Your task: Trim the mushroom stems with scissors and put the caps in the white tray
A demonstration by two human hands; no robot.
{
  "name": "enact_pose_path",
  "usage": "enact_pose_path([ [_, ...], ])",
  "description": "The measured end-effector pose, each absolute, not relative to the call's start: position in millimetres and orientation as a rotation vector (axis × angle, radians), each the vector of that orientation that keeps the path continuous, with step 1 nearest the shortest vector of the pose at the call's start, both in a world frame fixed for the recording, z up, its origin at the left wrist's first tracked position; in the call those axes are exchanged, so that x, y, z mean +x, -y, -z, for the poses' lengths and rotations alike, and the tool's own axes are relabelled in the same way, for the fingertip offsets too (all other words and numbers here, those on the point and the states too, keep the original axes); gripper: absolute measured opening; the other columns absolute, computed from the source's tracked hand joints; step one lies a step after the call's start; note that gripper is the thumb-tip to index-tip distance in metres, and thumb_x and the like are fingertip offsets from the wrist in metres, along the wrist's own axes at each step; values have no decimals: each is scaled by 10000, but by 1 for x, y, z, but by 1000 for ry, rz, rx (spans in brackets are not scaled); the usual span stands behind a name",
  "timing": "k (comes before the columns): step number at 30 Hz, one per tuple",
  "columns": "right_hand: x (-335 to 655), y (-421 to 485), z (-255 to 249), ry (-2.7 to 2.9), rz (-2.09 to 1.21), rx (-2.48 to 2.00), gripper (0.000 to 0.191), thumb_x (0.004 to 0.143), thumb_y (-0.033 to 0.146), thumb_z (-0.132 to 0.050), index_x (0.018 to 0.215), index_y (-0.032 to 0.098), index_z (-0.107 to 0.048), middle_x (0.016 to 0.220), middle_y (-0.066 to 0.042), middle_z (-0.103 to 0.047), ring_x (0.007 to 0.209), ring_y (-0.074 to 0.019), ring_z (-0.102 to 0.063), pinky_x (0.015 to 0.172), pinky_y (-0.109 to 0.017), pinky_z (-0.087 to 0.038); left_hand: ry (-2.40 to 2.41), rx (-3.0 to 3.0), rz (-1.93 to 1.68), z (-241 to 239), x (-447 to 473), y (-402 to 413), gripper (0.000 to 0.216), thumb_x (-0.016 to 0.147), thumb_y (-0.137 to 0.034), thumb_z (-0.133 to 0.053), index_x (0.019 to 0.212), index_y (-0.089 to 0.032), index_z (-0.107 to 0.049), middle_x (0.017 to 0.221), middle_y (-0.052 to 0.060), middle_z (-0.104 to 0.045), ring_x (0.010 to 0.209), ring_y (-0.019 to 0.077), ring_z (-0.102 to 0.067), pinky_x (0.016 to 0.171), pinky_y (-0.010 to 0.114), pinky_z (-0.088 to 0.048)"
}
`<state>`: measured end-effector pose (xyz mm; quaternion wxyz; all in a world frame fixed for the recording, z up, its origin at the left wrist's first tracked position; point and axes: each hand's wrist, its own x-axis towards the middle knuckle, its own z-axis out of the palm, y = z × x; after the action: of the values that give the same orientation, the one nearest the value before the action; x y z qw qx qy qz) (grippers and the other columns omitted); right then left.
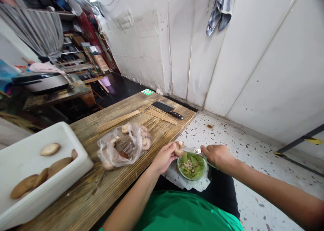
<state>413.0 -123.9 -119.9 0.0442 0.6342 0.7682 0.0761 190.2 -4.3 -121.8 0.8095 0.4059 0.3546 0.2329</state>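
Note:
My left hand grips a pale mushroom just past the table's edge. A pair of scissors is in my right hand, its blades reaching to the mushroom's stem side. Below both hands a clear bowl holds green leaf scraps and small cut pieces. On the wooden table to the left lies an open plastic bag with several mushrooms in and around it. Further left, a white plastic bin contains several brown-capped mushrooms.
A cleaver with a black handle lies on bundled wooden skewers at the table's far end. A green-bordered code card is near the far edge. White wall panels rise ahead, with speckled floor to the right.

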Motion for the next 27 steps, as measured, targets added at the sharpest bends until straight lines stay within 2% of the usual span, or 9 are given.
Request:
enact_pose_path([
  [4,430,133,115,-2447,-423,2062,168,916,200,-464,1020,170,-592,727,-41,-639,622,-158,-568,518,-270,-284,-677,675,-450,115,179,-7,316,803,-198,-672,1118,-178,-652,1165,134,-646,1028,247,-636,965,448,-450],
  [8,419,147,113,-2451,-188,2355,269,948,393,-448,1001,183,-608,703,-17,-643,559,-126,-550,497,-246,-291,-544,625,-593,116,181,-7,353,767,-97,-654,1116,-150,-651,1192,120,-622,1123,240,-575,1060,433,-367],
  [12,387,155,121,-2393,70,2513,340,910,441,-515,1089,162,-593,816,-52,-656,664,-154,-600,597,-248,-408,-469,728,-613,116,192,4,365,731,-56,-640,1090,-122,-654,1091,102,-633,1027,182,-575,1026,339,-365],
  [15,374,156,128,-2344,34,2585,373,900,451,-527,1120,156,-592,820,-57,-646,666,-168,-597,607,-260,-423,-432,705,-578,114,197,12,384,697,-37,-616,1060,-160,-638,1072,84,-633,1028,188,-573,1012,358,-375],
  [17,373,155,130,-2332,-55,2592,345,897,419,-533,1109,155,-604,812,-61,-642,667,-176,-592,608,-268,-422,-415,644,-501,113,198,14,371,705,-67,-613,1055,-191,-612,1089,76,-632,1037,211,-582,1003,421,-397],
  [19,376,153,129,-2346,-151,2564,305,891,358,-539,1099,148,-615,805,-69,-638,687,-186,-591,625,-278,-426,-425,579,-418,112,197,12,266,790,-210,-612,1055,-203,-586,1119,86,-627,1013,236,-602,964,483,-431],
  [22,384,152,124,-2359,-272,2522,293,887,300,-526,1109,134,-622,783,-75,-629,684,-195,-586,627,-291,-427,-462,575,-413,113,195,8,223,871,-373,-577,1023,-211,-556,1114,91,-635,969,226,-634,957,486,-443],
  [24,388,152,122,-2337,-305,2535,302,890,317,-521,1108,136,-625,774,-75,-629,672,-199,-589,610,-295,-427,-442,631,-495,113,194,7,183,856,-292,-624,1006,-225,-541,1111,65,-640,999,203,-635,1011,464,-412],
  [27,386,154,124,-2318,-215,2596,334,900,386,-515,1103,146,-627,803,-82,-652,664,-192,-613,586,-282,-441,-408,726,-648,112,195,8,344,807,-173,-672,1114,-255,-543,1197,50,-610,1122,205,-588,1072,447,-360],
])
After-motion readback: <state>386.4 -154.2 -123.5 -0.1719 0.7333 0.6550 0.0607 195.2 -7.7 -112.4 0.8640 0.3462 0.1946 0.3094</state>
